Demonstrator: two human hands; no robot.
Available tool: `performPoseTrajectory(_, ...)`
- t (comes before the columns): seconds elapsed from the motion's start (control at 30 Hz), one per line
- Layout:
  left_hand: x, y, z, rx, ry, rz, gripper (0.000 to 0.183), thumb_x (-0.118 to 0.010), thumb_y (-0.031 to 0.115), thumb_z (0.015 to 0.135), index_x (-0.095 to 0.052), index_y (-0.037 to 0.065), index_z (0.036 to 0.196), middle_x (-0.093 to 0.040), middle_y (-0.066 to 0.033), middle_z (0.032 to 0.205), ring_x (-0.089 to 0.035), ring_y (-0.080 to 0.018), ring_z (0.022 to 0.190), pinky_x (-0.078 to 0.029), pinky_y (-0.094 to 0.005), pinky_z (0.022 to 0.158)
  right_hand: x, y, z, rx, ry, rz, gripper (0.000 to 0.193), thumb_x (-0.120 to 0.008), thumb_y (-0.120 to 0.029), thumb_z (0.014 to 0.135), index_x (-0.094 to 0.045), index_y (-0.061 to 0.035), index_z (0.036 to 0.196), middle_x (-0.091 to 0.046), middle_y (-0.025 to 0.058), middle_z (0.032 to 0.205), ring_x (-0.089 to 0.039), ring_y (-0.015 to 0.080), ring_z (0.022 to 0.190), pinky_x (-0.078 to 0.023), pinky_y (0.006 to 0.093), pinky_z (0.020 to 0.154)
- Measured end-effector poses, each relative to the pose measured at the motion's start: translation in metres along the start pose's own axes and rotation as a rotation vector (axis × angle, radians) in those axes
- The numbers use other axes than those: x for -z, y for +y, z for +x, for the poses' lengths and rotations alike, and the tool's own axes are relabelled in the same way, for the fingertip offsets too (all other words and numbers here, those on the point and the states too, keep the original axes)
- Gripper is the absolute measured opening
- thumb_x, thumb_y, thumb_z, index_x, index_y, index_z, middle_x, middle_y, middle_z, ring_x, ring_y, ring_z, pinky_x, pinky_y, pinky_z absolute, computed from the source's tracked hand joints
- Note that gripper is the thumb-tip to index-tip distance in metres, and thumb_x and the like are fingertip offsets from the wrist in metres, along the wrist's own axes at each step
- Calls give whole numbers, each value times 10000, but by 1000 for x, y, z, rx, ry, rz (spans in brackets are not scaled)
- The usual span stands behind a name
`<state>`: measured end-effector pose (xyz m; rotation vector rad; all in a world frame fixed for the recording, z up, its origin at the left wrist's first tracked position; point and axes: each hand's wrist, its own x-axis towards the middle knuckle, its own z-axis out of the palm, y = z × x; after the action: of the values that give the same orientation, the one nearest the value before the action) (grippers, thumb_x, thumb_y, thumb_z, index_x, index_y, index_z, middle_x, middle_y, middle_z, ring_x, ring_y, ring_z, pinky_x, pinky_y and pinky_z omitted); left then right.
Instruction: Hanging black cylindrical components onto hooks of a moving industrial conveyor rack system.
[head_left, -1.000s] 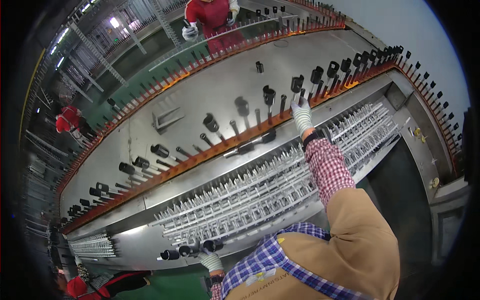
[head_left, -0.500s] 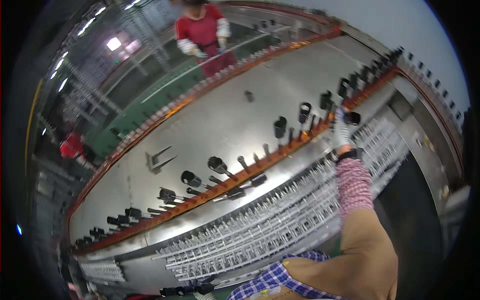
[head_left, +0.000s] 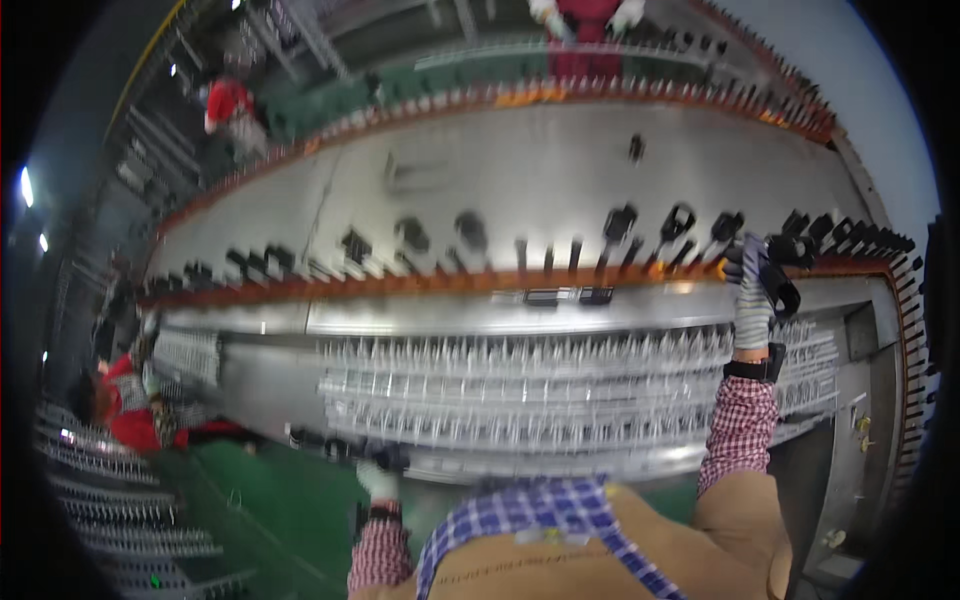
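My right hand [head_left: 752,300], in a pale striped glove, reaches to the orange-brown rail [head_left: 400,284] at the right. Its fingers are closed on a black cup-shaped part [head_left: 782,292]; another black part [head_left: 790,250] sits right by the fingertips. Low at the left, my gloved left hand [head_left: 378,480] is closed around dark tubular parts [head_left: 335,447], blurred by motion. Black cup-shaped parts [head_left: 620,222] stand on pegs along the rail, with thin dark pegs between them.
Racks of silvery pronged fixtures [head_left: 520,385] lie between me and the rail. Behind it runs a metal tabletop [head_left: 540,165] with a loose dark part [head_left: 636,148]. A co-worker in red [head_left: 585,40] stands across; others [head_left: 135,410], [head_left: 228,105] are at the left.
The view has swung, levelling the rail. My left hand and forearm have come further into view with the dark parts. My right hand stays at the rail, a black part now hanging beside it.
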<state>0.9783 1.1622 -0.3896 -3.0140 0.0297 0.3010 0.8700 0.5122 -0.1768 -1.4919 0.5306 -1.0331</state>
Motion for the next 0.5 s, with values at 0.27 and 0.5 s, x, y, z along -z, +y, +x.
performPoseTrajectory(0.27, 57, 55, -10, 188, 190, -647, 386, -424, 358, 815, -512, 68, 1054, -580, -157, 950, -585, -268, 802, -445, -386, 681, -137, -7, -270, -692, -939, 333, 338, -485, -287, 845, -460, -39, 1074, -554, 111, 905, -557, 159, 767, -472, 257, 615)
performPoseTrajectory(0.5, 39, 38, -9, -10, 158, -631, 551, -374, 508, 797, -479, 3, 991, -572, -234, 759, -562, -364, 696, -432, -451, 590, -186, 27, -383, -1024, -495, 353, 368, -387, -353, 872, -538, -24, 940, -578, 84, 774, -553, 179, 678, -460, 274, 610)
